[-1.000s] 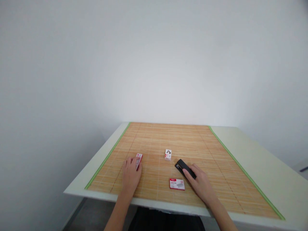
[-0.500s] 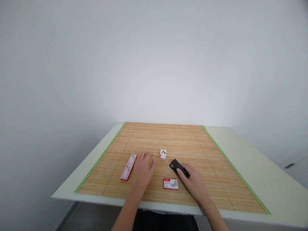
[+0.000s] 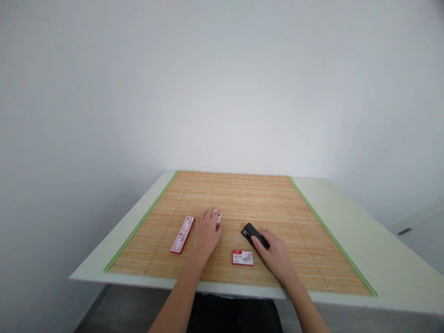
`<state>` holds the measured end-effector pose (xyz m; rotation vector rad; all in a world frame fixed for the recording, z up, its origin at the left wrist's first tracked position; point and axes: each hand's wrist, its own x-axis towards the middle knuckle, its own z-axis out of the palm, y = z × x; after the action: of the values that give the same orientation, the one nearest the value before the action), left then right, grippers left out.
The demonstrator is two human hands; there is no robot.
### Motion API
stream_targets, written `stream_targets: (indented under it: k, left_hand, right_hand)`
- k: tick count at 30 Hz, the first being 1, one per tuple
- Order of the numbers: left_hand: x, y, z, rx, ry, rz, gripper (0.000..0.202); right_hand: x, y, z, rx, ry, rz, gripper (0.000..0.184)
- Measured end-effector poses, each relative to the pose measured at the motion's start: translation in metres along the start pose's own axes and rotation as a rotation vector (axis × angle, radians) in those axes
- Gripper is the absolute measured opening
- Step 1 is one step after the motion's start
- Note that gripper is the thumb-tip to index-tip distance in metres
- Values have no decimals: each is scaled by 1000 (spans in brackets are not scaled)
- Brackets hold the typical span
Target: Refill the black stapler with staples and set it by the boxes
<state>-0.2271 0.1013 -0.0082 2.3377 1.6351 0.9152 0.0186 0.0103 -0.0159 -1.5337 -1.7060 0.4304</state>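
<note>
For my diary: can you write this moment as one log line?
left hand: over small white box | right hand: holds black stapler

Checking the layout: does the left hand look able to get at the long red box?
Probably yes. The red box lies flat just left of the left hand, with bare mat between them; the hand rests on a small white box.

Two red staple boxes, one white box, one black stapler
</note>
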Motion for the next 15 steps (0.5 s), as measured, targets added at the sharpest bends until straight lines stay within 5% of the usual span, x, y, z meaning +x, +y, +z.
stream_targets:
  k: [3, 8, 15]
  left_hand:
    - [-24, 26, -12, -55, 31, 57, 35]
    - [-62, 72, -12, -157, -263, 325, 32]
    - [-46, 36, -4, 103, -49, 35, 11]
  right_hand:
    - [0, 2, 0, 1, -6, 3, 40]
    - [0, 7, 0, 0, -12, -2, 40]
    - [-1, 3, -2, -8, -8, 3, 37]
